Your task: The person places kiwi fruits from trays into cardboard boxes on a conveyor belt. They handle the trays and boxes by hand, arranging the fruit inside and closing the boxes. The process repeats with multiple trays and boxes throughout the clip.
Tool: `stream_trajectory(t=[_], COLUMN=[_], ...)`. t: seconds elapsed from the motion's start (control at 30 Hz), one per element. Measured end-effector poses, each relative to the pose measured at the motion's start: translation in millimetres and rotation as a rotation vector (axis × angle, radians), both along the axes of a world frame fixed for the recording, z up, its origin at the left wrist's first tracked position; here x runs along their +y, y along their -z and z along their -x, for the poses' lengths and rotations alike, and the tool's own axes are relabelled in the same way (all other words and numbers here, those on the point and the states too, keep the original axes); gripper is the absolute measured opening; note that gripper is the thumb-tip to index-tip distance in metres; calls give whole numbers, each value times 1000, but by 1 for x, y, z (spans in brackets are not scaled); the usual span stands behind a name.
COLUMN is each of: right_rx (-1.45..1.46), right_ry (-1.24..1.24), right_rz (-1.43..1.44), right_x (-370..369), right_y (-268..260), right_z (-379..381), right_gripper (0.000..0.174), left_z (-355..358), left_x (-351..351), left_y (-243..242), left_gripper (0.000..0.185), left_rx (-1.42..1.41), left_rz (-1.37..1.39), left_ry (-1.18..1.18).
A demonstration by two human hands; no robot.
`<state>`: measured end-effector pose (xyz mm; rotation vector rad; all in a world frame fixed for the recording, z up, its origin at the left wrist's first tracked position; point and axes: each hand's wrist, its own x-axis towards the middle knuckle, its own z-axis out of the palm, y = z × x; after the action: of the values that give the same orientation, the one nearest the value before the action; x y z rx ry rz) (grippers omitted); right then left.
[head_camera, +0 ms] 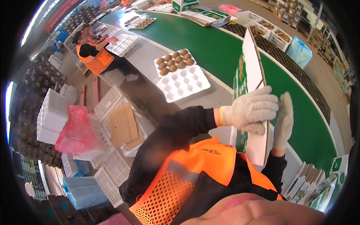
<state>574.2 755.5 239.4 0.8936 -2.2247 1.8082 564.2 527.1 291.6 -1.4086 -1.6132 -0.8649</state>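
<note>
A flattened carton [254,69], white with green print, stands on edge before me at the green conveyor belt [194,36]. My gloved left hand [250,109] lies across its upper edge, the thumb against the white face and the fingers reaching over. On the carton's other side, my gloved right hand [284,121] is upright with its fingers together; whether its palm presses the board is hidden. To the left, on the grey ledge, a white moulded tray [187,84] has bare pockets. Beyond it sits another white tray [158,62] filled with kiwifruit [172,62].
Piled at lower right are folded cartons [303,182]. White plastic crates [114,166], cardboard sheets [123,123] and a pink plastic bag [77,129] stand left of me. A co-worker [94,56] sits farther along the ledge. Fruit crates [281,36] line the belt's far side.
</note>
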Motion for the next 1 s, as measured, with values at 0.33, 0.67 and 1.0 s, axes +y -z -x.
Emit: stream_trajectory(t=[0.33,0.67,1.0], right_rx=[597,733,1137], right_ry=[-129,56,903], right_rz=[-274,-76,-1014], right_x=[-114,-84,75], right_y=[-70,-68,-60], right_z=[58,69,44], right_gripper=[50,42,8], left_z=[-14,4,109], left_x=[-66,-66,-67], left_y=[13,2,-22], left_gripper=[41,23,6], left_rx=[-144,-69,346], left_rz=[21,30,139], left_ry=[38,32,-417])
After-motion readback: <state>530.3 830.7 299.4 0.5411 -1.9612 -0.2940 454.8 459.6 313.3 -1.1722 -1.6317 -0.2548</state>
